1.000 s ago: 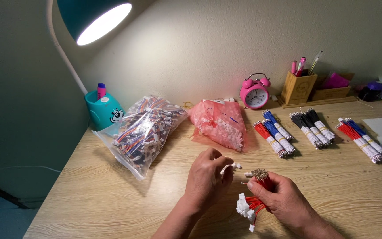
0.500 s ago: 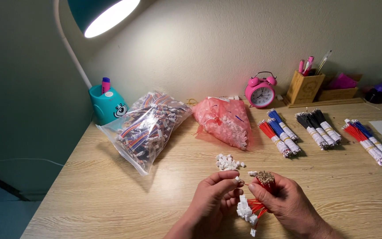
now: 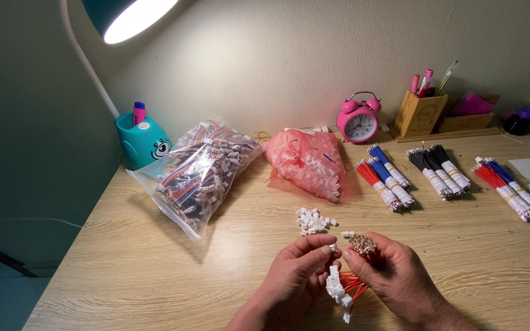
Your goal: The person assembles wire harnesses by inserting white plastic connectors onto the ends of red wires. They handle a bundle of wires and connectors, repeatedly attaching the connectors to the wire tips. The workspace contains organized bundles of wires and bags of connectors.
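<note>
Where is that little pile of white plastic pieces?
The little white pile lies on the desk, just beyond both hands, in front of the pink bag.

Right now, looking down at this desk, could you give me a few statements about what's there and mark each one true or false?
1. The right hand holds a bundle of red wires with metal tips. True.
2. The pink alarm clock lies flat in the middle of the desk. False: it stands upright at the back, by the wall.
3. A small pile of white connectors lies loose on the desk, just beyond the hands. True.
4. The left hand rests on the clear bag of wires. False: it is apart from the bag, fingertips meeting the right hand's at the wire tips.
5. The pink bag sits left of the teal pen holder. False: it lies to its right.
</note>
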